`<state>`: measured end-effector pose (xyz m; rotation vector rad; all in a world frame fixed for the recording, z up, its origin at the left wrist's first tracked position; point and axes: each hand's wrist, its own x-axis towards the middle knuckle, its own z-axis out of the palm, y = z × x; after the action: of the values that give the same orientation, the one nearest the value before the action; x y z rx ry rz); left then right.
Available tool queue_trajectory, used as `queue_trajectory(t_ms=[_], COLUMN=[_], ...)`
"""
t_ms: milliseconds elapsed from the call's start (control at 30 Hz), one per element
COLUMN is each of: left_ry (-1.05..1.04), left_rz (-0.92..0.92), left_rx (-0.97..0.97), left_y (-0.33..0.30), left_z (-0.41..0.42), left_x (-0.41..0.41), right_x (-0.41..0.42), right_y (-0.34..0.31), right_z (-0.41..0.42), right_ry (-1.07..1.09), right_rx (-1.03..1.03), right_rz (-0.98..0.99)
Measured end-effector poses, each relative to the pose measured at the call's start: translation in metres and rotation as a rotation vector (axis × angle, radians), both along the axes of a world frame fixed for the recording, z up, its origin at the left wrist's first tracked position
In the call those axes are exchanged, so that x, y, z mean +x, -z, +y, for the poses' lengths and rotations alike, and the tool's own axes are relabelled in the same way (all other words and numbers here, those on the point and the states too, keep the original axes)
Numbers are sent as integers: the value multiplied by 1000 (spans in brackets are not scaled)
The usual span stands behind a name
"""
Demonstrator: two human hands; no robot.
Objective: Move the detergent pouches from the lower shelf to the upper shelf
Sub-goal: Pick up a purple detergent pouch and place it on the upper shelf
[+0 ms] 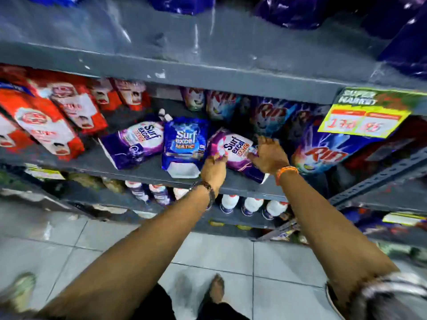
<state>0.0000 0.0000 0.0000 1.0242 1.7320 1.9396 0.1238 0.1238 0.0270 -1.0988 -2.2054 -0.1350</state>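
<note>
Three Surf Excel detergent pouches lie on the lower shelf (pixel 147 168). A purple pouch (pixel 134 144) lies at the left, a blue pouch (pixel 183 144) in the middle, and a second purple pouch (pixel 235 147) at the right. My left hand (pixel 213 168) grips the left edge of that right-hand purple pouch. My right hand (pixel 269 153) holds its right edge, fingers curled over the top. The pouch is tilted, its lower end on the shelf. The grey upper shelf (pixel 208 63) runs across above, with dark blue and purple bags (pixel 293 12) at its back.
Red packs (pixel 50 116) fill the lower shelf's left side. Rin bags (pixel 323 153) stand at the right, behind a yellow price tag (pixel 367 118). White bottles (pixel 251 206) line the shelf below. Grey floor tiles and a bare foot (pixel 216 289) are underneath.
</note>
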Motion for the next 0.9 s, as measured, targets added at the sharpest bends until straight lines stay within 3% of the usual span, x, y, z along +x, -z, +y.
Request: queue_trajectory(t_ms=[100, 200, 400, 533, 633, 900], left_ry=[15, -110, -221, -290, -305, -239], left_rz=[-191, -203, -339, -607, -765, -872], left_rx=[-4, -7, -243, -176, -275, -381], left_y=[6, 27, 132, 193, 243, 323], left_z=[9, 10, 6, 21, 39, 74], left_x=[5, 16, 43, 45, 43, 76], right_x=[4, 13, 27, 23, 26, 72], right_y=[-2, 29, 145, 192, 225, 318], right_z=[-4, -9, -18, -6, 2, 44], right_ry=[6, -20, -72, -90, -105, -134], right_rx=[-106, -195, -534, -723, -810, -1009], right_rz=[21, -15, -34, -45, -107, -81])
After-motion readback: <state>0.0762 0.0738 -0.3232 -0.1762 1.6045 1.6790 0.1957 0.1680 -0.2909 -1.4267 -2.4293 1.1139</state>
